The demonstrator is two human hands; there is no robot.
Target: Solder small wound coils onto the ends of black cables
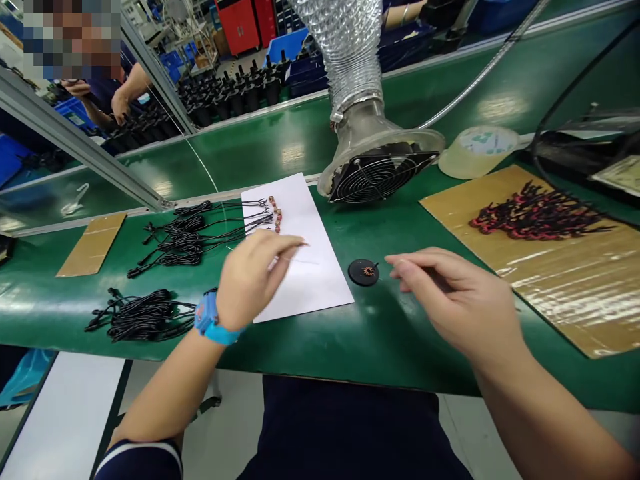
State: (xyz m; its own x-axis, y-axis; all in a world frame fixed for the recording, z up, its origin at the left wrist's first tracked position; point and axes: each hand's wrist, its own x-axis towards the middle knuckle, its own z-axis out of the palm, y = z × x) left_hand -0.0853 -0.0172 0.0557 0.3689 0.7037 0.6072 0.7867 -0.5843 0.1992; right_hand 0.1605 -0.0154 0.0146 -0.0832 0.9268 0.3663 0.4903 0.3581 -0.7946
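Note:
Above a white paper sheet point(320, 280), my left hand point(257, 270) has its thumb and fingers pinched, with a thin strand at the fingertips that I cannot make out clearly. Small reddish parts point(277, 217) lie in a row on the sheet, beside the ends of black cables point(187, 243). Between my hands a round black disc point(363, 273) rests on the green table, carrying a small copper-coloured coil. My right hand point(450, 293) is just right of the disc, thumb and fingertips together; whatever they hold, if anything, is too small to tell.
A fume hood with a fan point(383, 173) hangs behind the disc. A brown board point(565, 293) at right bears red-black wire pieces point(535, 213); a tape roll point(477, 152) sits behind it. Another cable bundle point(145, 317) lies front left. Across the partition is a person point(127, 93).

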